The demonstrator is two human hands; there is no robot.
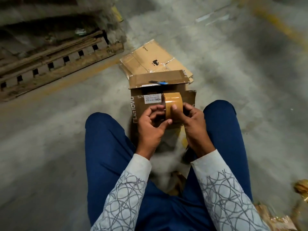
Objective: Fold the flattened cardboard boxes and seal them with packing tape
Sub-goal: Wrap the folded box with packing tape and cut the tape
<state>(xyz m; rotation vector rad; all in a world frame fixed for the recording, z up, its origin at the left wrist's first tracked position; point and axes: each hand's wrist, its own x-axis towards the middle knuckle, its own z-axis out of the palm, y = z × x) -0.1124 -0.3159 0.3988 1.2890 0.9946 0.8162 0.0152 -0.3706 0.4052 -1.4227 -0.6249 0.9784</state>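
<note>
I hold a roll of brown packing tape [172,101] in both hands over a folded brown cardboard box [138,104] printed with "Lenovo", which stands on the floor between my knees. My right hand [191,120] grips the roll from the right, thumb pressed on its outer face. My left hand [152,121] grips it from the left, fingers curled at its side and thumb under its lower edge. A blue-handled cutter [159,82] lies on the box's raised far flap [158,77]. Behind the box lie flattened cardboard boxes [150,59] on the floor.
Grey concrete floor [50,130] all around, with a faded yellow line. A pile of old corrugated cardboard and packing inserts [50,60] sits at the far left. Crumpled brown tape scraps [300,190] lie at the lower right. My blue-trousered knees flank the box.
</note>
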